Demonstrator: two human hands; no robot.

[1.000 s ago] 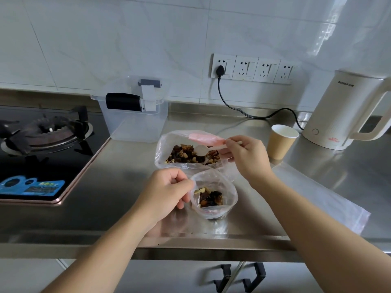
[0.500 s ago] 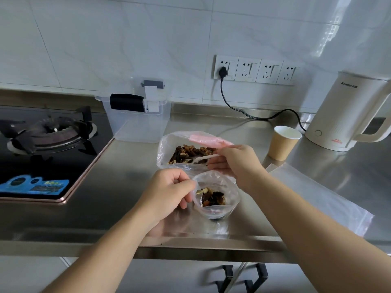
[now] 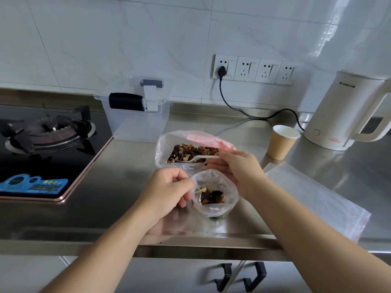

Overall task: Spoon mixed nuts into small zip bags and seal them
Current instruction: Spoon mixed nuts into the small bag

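The small bag (image 3: 214, 192) is being pinched open by the left hand (image 3: 167, 188). The spoon (image 3: 197, 158) is being held in the big bag (image 3: 186, 149) by the right hand's (image 3: 237, 172) fingers.

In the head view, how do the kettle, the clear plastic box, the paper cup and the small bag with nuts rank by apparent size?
1. kettle and clear plastic box: look alike, no ranking.
2. small bag: nearer the camera, so unsure against the cup.
3. paper cup.

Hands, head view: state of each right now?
Left hand: pinching the small zip bag rim, holding it open.
Right hand: holding white plastic spoon in the big nut bag.
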